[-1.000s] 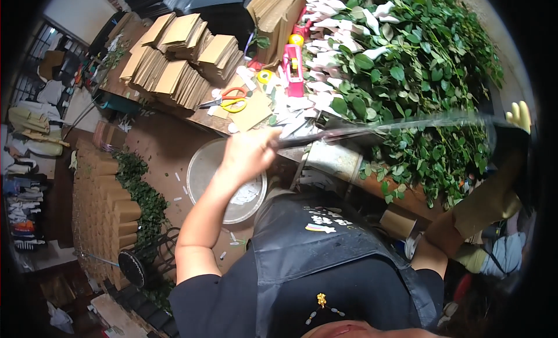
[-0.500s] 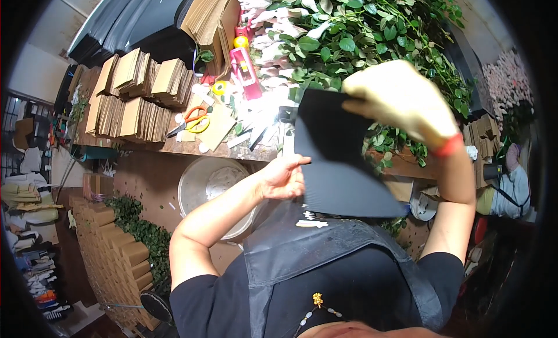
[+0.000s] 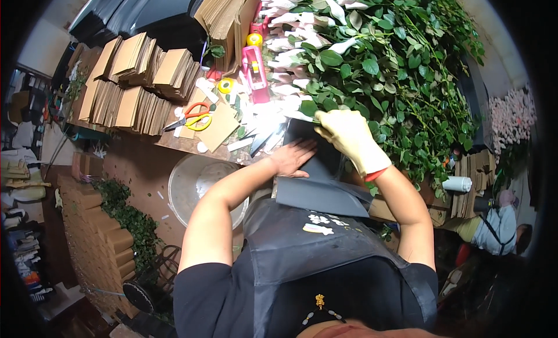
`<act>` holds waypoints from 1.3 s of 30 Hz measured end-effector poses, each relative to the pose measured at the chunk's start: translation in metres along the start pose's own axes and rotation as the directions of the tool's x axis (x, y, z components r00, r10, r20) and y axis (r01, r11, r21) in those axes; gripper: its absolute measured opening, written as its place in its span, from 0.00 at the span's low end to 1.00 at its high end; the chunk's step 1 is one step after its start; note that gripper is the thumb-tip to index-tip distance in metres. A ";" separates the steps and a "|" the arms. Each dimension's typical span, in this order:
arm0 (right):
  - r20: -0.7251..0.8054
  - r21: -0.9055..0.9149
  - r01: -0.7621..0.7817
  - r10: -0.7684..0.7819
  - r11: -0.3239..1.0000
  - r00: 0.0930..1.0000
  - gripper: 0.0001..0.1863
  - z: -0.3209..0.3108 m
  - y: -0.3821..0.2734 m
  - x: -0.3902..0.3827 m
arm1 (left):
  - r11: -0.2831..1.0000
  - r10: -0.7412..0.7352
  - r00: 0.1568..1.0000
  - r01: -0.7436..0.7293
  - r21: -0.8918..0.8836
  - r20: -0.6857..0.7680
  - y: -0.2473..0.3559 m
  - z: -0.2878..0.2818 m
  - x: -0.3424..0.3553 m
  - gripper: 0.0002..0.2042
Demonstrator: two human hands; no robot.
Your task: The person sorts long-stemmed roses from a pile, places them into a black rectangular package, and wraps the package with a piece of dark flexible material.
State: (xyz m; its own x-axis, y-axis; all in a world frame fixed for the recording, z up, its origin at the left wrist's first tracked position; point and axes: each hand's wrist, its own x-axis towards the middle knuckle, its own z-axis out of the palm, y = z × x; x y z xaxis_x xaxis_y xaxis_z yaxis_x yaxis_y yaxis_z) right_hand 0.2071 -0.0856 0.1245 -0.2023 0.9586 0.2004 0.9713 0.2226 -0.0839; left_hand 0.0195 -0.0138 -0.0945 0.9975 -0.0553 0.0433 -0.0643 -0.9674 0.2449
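A dark, flexible sheet [image 3: 322,197] lies at the table's front edge in front of me, its near part bending down toward my apron. My bare left hand [image 3: 295,159] rests flat on the sheet's left side, fingers stretched out. At its far right side is my right hand [image 3: 351,137], in a pale yellow glove, fingers curled closed. What those fingers hold is hidden. A white-netted flower bud and a green leaf [image 3: 308,108] lie right beside the gloved fingertips.
Leafy stems [image 3: 401,76] with white-netted heads are heaped at the back right. Left of them are a pink tape dispenser [image 3: 254,73], scissors [image 3: 195,118] with red and yellow handles, and stacks of folded cardboard [image 3: 136,59]. Below the table edge stands a white bucket [image 3: 177,189].
The sheet, held up before, has come down onto the table edge and bent. My left hand has flattened onto it; my gloved right hand has moved down and left.
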 end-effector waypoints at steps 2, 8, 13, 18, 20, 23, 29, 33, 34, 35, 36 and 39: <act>-0.152 0.113 -0.044 0.061 0.993 0.987 0.25 -0.024 -0.010 -0.003 | 1.000 -0.024 0.998 0.025 0.016 -0.059 -0.003 0.008 0.000 0.47; 0.020 0.144 -0.213 0.212 0.966 0.977 0.29 -0.025 -0.018 -0.028 | 0.987 -0.139 0.990 0.140 0.076 -0.014 -0.001 0.015 -0.005 0.51; 0.412 0.002 -0.384 0.349 0.923 0.842 0.15 0.042 0.016 -0.008 | 0.991 -0.112 0.986 0.120 0.056 -0.125 -0.004 0.013 -0.002 0.51; -0.078 0.090 0.058 -0.051 0.994 0.996 0.32 -0.005 -0.030 -0.024 | 0.983 -0.181 0.948 0.184 0.013 0.261 0.001 -0.020 0.003 0.50; 0.202 0.412 0.050 -0.144 0.910 0.969 0.38 0.009 -0.050 -0.044 | 0.992 -0.102 0.994 0.105 -0.064 0.036 -0.007 0.005 -0.005 0.47; 0.474 0.291 -0.164 0.007 0.943 0.881 0.20 0.077 -0.085 -0.074 | 0.984 -0.123 0.992 0.121 0.128 0.007 -0.003 0.014 0.000 0.45; 0.485 0.140 -0.334 0.229 0.932 0.844 0.21 0.031 -0.076 -0.114 | 0.990 -0.130 0.991 0.129 0.062 0.010 0.000 0.000 -0.001 0.48; 0.782 0.131 -0.822 0.452 0.555 0.430 0.24 -0.032 -0.029 -0.192 | 0.985 -0.139 0.990 0.138 0.099 0.003 0.001 0.001 -0.001 0.50; 0.822 -0.013 -0.809 0.467 0.588 0.327 0.24 -0.045 -0.023 -0.201 | 0.985 -0.142 0.990 0.142 0.094 -0.002 0.001 0.001 0.000 0.50; 0.847 -0.147 -0.771 0.481 0.620 0.225 0.23 -0.055 -0.021 -0.201 | 0.986 -0.138 0.990 0.136 0.100 0.008 0.000 0.001 -0.002 0.50; 0.763 -0.203 -0.833 0.616 0.514 0.194 0.18 -0.058 -0.021 -0.188 | 0.985 -0.139 0.990 0.136 0.107 0.018 0.000 0.002 -0.005 0.50; 0.328 0.215 -0.728 0.654 0.651 0.682 0.18 -0.037 -0.019 -0.141 | 0.985 -0.150 0.989 0.149 0.088 0.003 -0.004 0.005 -0.008 0.50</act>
State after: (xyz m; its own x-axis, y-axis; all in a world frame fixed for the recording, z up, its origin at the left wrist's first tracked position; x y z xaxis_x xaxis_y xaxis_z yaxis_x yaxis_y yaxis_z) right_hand 0.2219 -0.2317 0.1342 0.4560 0.8575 -0.2385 0.7529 -0.5145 -0.4105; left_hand 0.0118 -0.0109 -0.1011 0.9960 0.0897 0.0029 0.0881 -0.9827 0.1629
